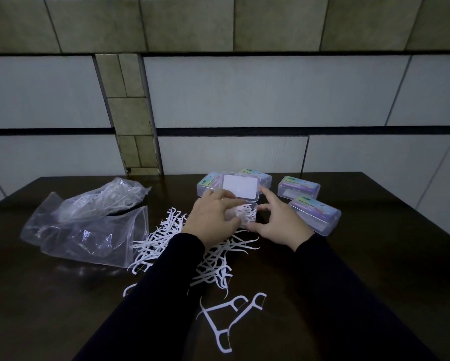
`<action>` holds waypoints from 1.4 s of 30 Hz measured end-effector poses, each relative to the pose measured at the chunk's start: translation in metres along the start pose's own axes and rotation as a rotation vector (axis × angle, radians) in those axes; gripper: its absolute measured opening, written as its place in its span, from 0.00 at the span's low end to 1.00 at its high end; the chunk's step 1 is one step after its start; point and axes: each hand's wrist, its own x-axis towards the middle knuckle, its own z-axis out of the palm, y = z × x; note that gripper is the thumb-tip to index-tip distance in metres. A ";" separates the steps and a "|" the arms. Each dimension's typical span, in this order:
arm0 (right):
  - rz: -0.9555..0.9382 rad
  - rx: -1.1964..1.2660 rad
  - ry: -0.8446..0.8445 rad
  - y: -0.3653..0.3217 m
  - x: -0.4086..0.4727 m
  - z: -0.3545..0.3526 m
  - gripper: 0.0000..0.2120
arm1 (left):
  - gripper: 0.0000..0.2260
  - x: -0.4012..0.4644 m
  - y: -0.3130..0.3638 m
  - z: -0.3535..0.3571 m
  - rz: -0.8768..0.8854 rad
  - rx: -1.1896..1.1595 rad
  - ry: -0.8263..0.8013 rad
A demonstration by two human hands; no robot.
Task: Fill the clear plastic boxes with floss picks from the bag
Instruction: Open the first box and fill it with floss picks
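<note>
Both hands (247, 217) flank open box (247, 213) — picks (213, 259) just below.

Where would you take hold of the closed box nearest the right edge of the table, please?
Probably across its two long side walls, coming from above. That closed box lies flat with its label up, angled on the dark table, apart from the next box behind it, so fingers should fit either side. The right hand is nearest.

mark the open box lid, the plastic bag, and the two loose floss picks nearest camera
open box lid (241, 185), head view: middle of its white label.
plastic bag (93, 230), head view: flat clear front panel.
two loose floss picks (220, 332), head view: handle of the left pick.
</note>
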 end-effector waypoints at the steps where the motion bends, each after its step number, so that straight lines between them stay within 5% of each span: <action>1: 0.003 -0.006 0.000 0.000 0.000 0.000 0.48 | 0.19 0.000 -0.002 0.000 -0.039 0.010 0.033; 5: 0.013 -0.021 0.000 -0.001 0.000 0.000 0.48 | 0.18 0.001 -0.009 0.001 -0.182 0.078 0.070; 18: 0.016 -0.008 -0.004 -0.003 -0.003 -0.002 0.48 | 0.15 0.000 -0.013 0.001 -0.225 0.005 0.067; 25: 0.016 -0.001 -0.011 -0.003 -0.002 -0.002 0.48 | 0.10 0.001 -0.019 0.001 -0.227 -0.047 0.201; 37: 0.013 -0.019 0.003 -0.003 -0.001 -0.001 0.48 | 0.13 0.001 -0.023 -0.007 -0.348 -0.448 0.344; 42: 0.006 -0.024 0.000 -0.002 -0.002 -0.001 0.48 | 0.13 0.000 -0.012 -0.005 -0.373 -0.657 0.273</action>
